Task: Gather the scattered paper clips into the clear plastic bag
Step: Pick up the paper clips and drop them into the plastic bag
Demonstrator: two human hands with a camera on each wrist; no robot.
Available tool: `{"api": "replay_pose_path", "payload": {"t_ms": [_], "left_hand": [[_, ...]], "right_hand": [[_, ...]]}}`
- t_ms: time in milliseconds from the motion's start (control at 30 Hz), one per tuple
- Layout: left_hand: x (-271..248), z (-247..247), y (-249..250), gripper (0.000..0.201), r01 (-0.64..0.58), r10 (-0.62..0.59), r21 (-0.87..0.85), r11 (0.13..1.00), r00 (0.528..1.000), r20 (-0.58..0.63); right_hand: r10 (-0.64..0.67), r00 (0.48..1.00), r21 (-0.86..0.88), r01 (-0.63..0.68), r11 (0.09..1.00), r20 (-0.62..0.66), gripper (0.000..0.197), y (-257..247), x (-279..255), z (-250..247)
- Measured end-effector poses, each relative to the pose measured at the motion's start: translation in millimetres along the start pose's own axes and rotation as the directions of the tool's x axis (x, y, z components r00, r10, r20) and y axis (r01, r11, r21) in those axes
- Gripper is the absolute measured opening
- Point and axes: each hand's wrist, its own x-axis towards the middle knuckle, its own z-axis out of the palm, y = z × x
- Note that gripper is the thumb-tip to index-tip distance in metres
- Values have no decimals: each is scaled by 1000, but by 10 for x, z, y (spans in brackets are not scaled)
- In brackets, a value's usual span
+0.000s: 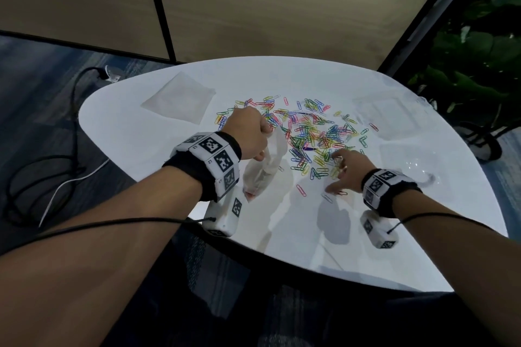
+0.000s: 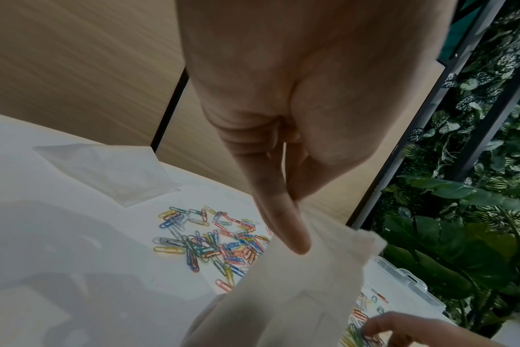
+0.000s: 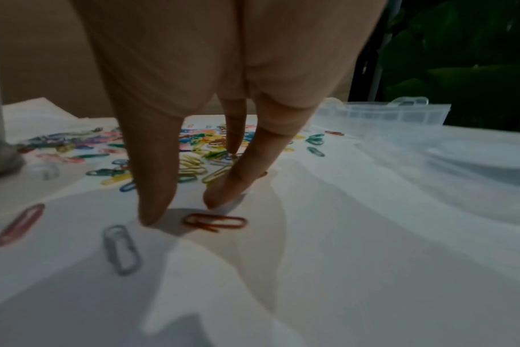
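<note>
Wrist bands (image 1: 217, 159) carried square black-and-white codes, no readable words. Left hand (image 1: 248, 132) pinched the clear plastic bag (image 1: 265, 169); right hand (image 1: 348, 170) fingers (image 3: 155, 187), spread, touched the worktop (image 1: 366, 234) beside a red paper clip (image 3: 216, 221).

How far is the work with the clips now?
Early stage. Left hand holds the bag up; few clips, if any, show inside. Right hand reaches for a red clip. Nearly all clips remain on the table.

White glossy table (image 1: 282, 234), rounded edges. Big messy scatter of colored paper clips (image 1: 310, 132) sits around center, a flat clear plastic bag (image 1: 179, 100) at 10 o'clock. Clear plastic container (image 3: 383, 112) lies over at 2 o'clock.
</note>
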Motion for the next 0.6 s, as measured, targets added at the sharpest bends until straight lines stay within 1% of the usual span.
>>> {"api": "replay_pose_path", "payload": {"t_ms": [67,133,167,267,300,367,400,433,500,567,600], "left_hand": [[3,2,-25,33,-2,2,7,1000,1000,5],[10,-6,-60,33,-2,1,22,1000,1000,3],[16,-14,-78,33,-1,1,26,1000,1000,-1],[35,-42,-124,33,-10,10,40,999,1000,-6],[42,-45,-134,32,-12,12,44,999,1000,-7],[48,-39,-136,31,-12,13,44,999,1000,-6],[49,-32,-134,31,-14,14,43,999,1000,-3],[47,-26,-131,30,-14,14,42,999,1000,-1],[40,-22,-119,29,-16,16,51,999,1000,2],[38,-21,-112,30,-21,21,64,998,1000,3],[41,-20,-110,31,-20,20,63,998,1000,1]], "right_hand": [[-17,998,8,17,1000,-53,97,-105,56,18],[-74,995,-59,70,996,-72,95,-213,88,31],[-123,991,-113,116,987,-58,92,-261,106,45],[-265,964,-325,260,909,29,74,-386,148,112],[-311,950,-360,302,882,36,67,-420,154,136],[-394,919,-356,367,860,-5,52,-485,154,165],[-413,910,-348,377,858,-33,44,-515,151,167],[-420,906,-351,377,857,-52,35,-536,147,166],[-385,921,-386,333,860,-62,21,-552,146,159],[-327,942,-383,275,882,-78,20,-516,143,140],[-289,952,-347,239,907,-101,21,-482,144,116]]}}
